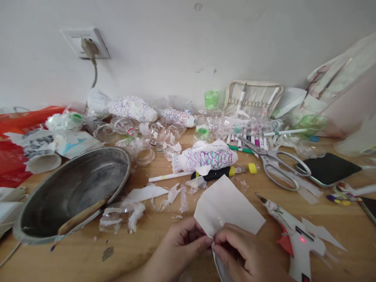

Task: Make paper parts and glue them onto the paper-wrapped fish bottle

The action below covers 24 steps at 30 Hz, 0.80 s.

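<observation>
A piece of white paper is held between both hands low in the head view, its lower part bent or folded. My left hand pinches its left edge with thumb and fingers. Close beside it, my right hand grips the same paper, fingertips almost touching the left ones. To the right lies a white glue gun with a red light lit. Beyond the paper are a black and yellow utility knife and a white fish shape with purple and green scales.
A metal basin with a wooden-handled tool stands at left. Scissors, markers and a dark phone-like slab lie at right. Paper and plastic scraps litter the wooden table; more fish shapes rest near the wall.
</observation>
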Each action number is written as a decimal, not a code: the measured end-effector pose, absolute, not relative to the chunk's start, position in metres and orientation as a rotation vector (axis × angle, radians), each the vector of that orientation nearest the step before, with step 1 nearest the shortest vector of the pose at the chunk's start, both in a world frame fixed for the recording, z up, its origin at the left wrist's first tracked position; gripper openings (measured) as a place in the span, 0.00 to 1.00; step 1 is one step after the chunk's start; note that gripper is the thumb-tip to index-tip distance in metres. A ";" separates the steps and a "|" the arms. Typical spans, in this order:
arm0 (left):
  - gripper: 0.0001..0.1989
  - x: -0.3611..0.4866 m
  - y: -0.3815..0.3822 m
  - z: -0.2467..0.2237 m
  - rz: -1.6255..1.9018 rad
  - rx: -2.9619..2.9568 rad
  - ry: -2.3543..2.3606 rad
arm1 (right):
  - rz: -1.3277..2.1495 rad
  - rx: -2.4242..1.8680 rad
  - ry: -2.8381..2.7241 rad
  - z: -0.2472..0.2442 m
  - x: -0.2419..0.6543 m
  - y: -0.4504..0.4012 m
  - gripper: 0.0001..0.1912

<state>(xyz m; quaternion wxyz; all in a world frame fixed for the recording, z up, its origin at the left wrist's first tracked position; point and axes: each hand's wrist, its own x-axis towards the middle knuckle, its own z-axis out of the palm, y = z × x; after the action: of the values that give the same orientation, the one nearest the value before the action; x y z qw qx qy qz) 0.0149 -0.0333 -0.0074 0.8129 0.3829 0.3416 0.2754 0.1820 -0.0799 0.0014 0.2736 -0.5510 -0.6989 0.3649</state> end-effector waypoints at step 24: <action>0.10 0.015 -0.030 -0.005 0.552 0.755 0.796 | 1.185 -1.487 -1.824 0.004 0.184 -0.078 0.08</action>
<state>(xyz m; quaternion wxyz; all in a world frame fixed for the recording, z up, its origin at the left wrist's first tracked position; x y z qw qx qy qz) 0.0151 -0.0305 -0.0050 0.8174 0.3541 0.3735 0.2588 0.1836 -0.0782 0.0037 0.2505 -0.5463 -0.6702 0.4355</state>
